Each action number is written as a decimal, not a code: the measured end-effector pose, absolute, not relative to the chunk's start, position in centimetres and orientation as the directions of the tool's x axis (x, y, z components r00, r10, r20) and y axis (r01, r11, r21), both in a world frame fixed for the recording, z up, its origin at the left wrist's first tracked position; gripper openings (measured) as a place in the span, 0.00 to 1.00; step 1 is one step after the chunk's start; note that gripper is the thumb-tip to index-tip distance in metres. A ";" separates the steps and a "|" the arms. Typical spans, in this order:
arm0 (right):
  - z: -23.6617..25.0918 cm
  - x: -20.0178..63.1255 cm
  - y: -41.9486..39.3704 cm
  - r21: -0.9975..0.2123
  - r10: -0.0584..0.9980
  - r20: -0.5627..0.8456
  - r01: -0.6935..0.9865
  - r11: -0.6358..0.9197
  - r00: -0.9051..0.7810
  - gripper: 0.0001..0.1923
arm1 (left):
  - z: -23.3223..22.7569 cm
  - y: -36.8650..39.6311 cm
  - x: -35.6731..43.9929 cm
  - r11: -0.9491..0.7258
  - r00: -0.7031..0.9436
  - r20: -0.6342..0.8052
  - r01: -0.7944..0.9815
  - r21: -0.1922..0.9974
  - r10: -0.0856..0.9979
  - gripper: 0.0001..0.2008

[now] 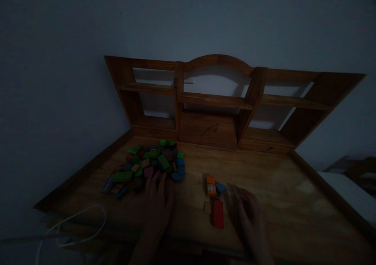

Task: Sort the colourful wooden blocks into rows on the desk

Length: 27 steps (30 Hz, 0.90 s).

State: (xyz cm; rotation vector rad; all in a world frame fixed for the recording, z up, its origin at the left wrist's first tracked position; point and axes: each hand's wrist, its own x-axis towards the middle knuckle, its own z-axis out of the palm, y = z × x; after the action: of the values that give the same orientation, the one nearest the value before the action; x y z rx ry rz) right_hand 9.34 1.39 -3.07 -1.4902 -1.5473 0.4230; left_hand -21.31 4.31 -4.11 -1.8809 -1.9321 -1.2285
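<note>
Loose heap of painted wooden blocks [163, 162], mostly green with some blue, red, purple and bare-wood pieces, lies left of centre in the frame. At its near edge I log a long green block [122, 176] to the left and a purple block [148, 171] nearer the middle.

Left hand [158, 196], lower centre-left: fingers stretched forward and slightly apart, tips at the near edge of the heap, by the purple block. From my feed I cannot tell whether they have closed on a piece.

Second, smaller group, lower centre-right of the frame: an orange oblong block with a printed patch [210, 185]; a blue wedge-shaped block [220, 188] just beside it on the right; a flat square of bare wood [207, 207] below; a red rectangular block [218, 214] to the right of that square.

Right hand [251, 212], lower right: fingers bent, gap to the thumb narrow, tips pointing towards the blue wedge. The tips are dim and blurred; I cannot tell whether anything is held.

All blocks rest on a pale wooden tabletop [194, 163]. Behind, across the middle of the frame, I note a brown wooden shelf unit with an arched top rail [217, 59]. A looped white cable [100, 206] shows at lower left.
</note>
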 end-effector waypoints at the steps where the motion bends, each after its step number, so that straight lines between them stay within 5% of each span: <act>1: -3.1 9.3 1.4 -0.768 0.917 0.371 0.604 0.214 0.147 0.17 | -3.9 4.1 -21.4 -0.114 -0.201 0.648 0.905 0.410 0.735 0.22; 8: -3.2 9.4 1.3 -0.769 0.926 0.339 0.617 0.168 0.170 0.17 | -4.5 4.1 -23.1 -0.055 -0.228 0.608 0.910 0.410 0.761 0.19; 18: -3.7 9.8 1.2 -0.806 0.957 0.227 0.586 0.080 0.181 0.20 | -5.6 5.2 -22.3 -0.075 -0.222 0.437 0.820 0.567 0.872 0.24; 27: -3.0 9.5 1.0 -0.808 0.958 0.207 0.586 0.053 0.199 0.19 | -5.2 8.2 -20.7 0.005 -0.270 0.360 0.805 0.593 0.893 0.31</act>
State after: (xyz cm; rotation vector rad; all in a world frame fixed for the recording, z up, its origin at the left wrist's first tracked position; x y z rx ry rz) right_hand 9.48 1.03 -3.04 -1.6335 -1.4868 0.5567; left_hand -20.70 8.24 -5.16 -1.9630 -2.3072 -1.2055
